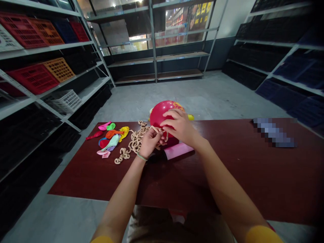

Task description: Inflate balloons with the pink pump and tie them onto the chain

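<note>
An inflated red balloon (pixel 160 114) with a yellow-orange print stands at the table's far edge, right behind my hands. My left hand (pixel 150 142) is closed in a pinch on a beige cord (pixel 137 139) close to the balloon's lower side. Thumb and forefinger of my right hand (pixel 181 126) close on the same cord, while its other fingers arch in front of the balloon. The balloon's neck is hidden by my hands. The cord's curly heap lies left of my left hand. Below my right hand lies a pink cylinder with a black end (pixel 178 151), perhaps a balloon pump.
Several limp balloons (pixel 111 139) in mixed colours lie on the left of the dark red table (pixel 227 168). A pixelated object (pixel 274 132) lies far right. Something yellow (pixel 190 117) shows behind the balloon. Shelves with crates (pixel 35 77) line the sides; a metal rack (pixel 155 60) stands behind.
</note>
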Available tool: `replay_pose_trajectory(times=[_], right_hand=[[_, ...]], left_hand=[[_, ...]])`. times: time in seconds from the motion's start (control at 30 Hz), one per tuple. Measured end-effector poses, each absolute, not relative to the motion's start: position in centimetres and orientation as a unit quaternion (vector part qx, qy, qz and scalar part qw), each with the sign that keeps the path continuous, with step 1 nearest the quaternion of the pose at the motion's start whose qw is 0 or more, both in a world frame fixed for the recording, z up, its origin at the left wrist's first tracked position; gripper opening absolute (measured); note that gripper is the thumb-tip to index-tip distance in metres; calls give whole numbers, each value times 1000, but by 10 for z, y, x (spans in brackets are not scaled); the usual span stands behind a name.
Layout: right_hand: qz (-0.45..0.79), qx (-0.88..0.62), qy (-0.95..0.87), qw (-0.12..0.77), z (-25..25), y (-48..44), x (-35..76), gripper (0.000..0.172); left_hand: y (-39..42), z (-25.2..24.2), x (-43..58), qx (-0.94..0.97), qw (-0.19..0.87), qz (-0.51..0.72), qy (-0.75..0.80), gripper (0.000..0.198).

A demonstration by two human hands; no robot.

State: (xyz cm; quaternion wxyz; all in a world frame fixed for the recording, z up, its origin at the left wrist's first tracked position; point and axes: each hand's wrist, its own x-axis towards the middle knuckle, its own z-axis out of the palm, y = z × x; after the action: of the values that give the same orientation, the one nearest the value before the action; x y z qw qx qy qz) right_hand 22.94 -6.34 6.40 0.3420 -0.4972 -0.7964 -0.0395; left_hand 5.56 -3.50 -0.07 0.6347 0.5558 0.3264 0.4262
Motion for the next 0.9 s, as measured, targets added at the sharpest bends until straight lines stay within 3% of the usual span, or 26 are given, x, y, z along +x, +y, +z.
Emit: replay_pose_trajectory(times=[0.27, 0.53, 0.9], right_hand=[[-83, -502, -814, 281, 59, -63, 227, 14], [-82, -492, -815, 295, 57, -65, 211, 11], [-77, -500, -798, 327, 59, -64, 224, 21]], left_hand=[[-39, -1, 56, 584, 599, 439, 329, 36], [-35, -12, 57, 585, 463, 549, 377, 21], [-39, -9, 62, 574, 481, 571, 336, 25]])
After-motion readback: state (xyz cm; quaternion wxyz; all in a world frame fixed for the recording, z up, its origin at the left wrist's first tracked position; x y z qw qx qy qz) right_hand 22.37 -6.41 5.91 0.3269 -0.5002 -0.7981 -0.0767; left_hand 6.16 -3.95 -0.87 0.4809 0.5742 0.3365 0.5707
